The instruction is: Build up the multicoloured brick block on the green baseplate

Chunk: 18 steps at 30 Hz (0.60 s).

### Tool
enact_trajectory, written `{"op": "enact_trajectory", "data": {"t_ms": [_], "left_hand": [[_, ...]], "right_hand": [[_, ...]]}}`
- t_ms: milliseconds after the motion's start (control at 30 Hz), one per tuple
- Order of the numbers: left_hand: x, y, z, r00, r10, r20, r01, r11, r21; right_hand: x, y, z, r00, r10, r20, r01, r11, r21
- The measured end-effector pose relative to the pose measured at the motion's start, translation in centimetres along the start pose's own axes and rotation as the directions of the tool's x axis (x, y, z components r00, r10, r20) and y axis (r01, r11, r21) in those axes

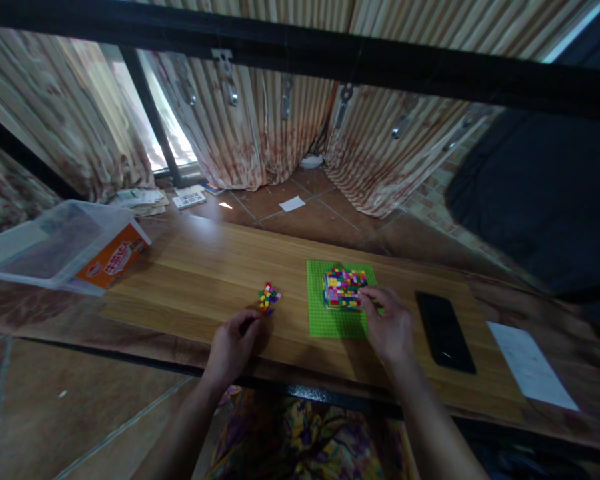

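A bright green baseplate [317,321] lies on the wooden board, and a low block of many-coloured toy bricks [344,288] is built up on it. At the right side of this block, my right hand [389,323] has thumb and forefinger pinched together, the tips touching the bricks. Whatever sits between those fingertips is too small to make out. A small loose pile of coloured toy bricks [269,298] lies left of the baseplate. Just in front of the pile my left hand [234,343] rests with fingers curled and pressed together; their contents are hidden.
The wooden board [190,280] carries a black phone [445,330] to the right of my right hand. A white paper sheet [533,365] lies at the far right. A clear plastic bin [65,247] with an orange label stands at the left. A dark bar [300,50] crosses above.
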State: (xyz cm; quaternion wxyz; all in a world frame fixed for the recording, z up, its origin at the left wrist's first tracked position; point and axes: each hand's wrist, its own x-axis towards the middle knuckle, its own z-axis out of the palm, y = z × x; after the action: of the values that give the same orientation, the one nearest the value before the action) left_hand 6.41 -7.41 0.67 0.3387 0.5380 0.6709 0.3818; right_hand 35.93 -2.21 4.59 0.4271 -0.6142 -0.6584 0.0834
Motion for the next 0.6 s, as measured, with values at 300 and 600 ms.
{"op": "enact_trajectory", "data": {"t_ms": [300,600], "left_hand": [[0.0,-0.2,-0.1,1.000,-0.001,0.021,0.002,1.000,-0.017],[-0.1,0.0,0.0,1.000,-0.005,0.029,0.007,0.999,-0.048]], "right_hand": [[0.8,1.5,0.6,0.999,-0.035,0.006,0.035,0.998,-0.045],[0.3,1.8,0.8,0.994,-0.109,0.018,0.110,0.989,-0.100]]}}
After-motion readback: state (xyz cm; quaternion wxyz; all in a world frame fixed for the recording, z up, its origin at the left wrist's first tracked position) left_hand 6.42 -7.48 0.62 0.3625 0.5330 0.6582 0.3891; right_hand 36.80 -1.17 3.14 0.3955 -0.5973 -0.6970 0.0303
